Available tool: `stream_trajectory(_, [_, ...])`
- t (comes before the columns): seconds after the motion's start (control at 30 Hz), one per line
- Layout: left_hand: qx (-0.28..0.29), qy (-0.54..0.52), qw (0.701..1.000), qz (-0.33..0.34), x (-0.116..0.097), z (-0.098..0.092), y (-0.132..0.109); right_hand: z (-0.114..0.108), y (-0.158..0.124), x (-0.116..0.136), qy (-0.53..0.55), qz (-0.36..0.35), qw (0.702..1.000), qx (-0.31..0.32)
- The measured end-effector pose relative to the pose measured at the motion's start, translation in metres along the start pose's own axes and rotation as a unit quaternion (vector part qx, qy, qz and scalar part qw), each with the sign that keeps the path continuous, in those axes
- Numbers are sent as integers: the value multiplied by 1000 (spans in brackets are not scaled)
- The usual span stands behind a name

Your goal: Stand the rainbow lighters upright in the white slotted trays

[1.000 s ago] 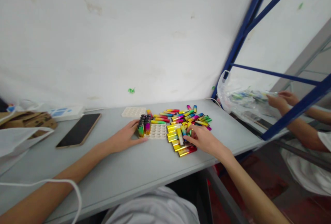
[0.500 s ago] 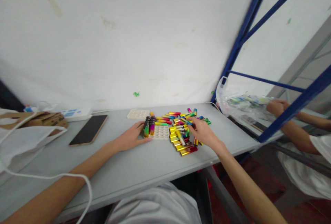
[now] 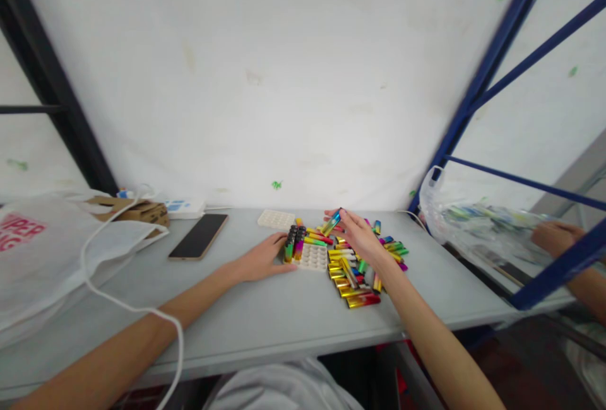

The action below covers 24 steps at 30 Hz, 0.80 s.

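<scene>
My left hand [image 3: 265, 257] is around the left end of a white tray [image 3: 315, 258] with rows of round holes, its thumb along the front edge and its fingers behind. Upright lighters [image 3: 296, 241] with black tops fill the tray's left columns, while holes to the right show bare. Raised above the back of the table, my right hand [image 3: 357, 232] pinches a shiny blue and yellow lighter [image 3: 332, 221], which is tilted. Below it lies a loose pile of metallic lighters [image 3: 348, 271] in gold, red, green and purple, just right of the tray.
A second white tray [image 3: 276, 218] lies near the wall. To the left are a phone [image 3: 199, 236], a cardboard piece [image 3: 137, 209], a white bag [image 3: 57, 252] and a white cable [image 3: 137, 309]. Blue frame bars [image 3: 466, 107] rise at right, beyond which another person's hand [image 3: 553, 236] shows by clear plastic.
My right hand has lifted a lighter out of the pile and moved left and up toward the tray. My left hand stays at the tray. The view has turned left.
</scene>
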State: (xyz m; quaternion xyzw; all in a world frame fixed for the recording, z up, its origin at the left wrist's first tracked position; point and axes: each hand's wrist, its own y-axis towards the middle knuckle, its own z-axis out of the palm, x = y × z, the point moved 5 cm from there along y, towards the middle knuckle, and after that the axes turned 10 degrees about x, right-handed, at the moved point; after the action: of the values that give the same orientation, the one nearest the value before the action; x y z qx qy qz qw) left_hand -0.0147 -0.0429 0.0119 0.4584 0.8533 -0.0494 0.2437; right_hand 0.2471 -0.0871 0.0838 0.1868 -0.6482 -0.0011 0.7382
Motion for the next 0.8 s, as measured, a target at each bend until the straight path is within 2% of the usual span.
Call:
stream_trajectory(0.13, [-7, -1, 1000, 10, -1, 1, -2, 23, 12, -2, 1, 20, 998, 52])
stream_trajectory(0.27, [-6, 0, 1000, 11, -4, 0, -2, 36, 18, -12, -125, 7, 989, 80])
stream_trajectory(0.37, [-7, -1, 1000, 13, -6, -1, -2, 40, 26, -20, -153, -8, 984, 93])
stream_trajectory(0.5, [-1, -3, 1000, 6, -6, -1, -1, 33, 38, -31, -161, 17, 986, 43])
stream_trajectory(0.63, [12, -2, 1000, -11, -6, -1, -1, 24, 32, -33, -259, -9, 965, -34])
stream_trajectory(0.73, [13, 3, 1000, -7, -9, -4, -1, 25, 22, -30, -343, -42, 937, -42])
stream_trajectory(0.8, [13, 3, 1000, -1, -10, -6, -1, 28, 18, -29, -368, -39, 928, -37])
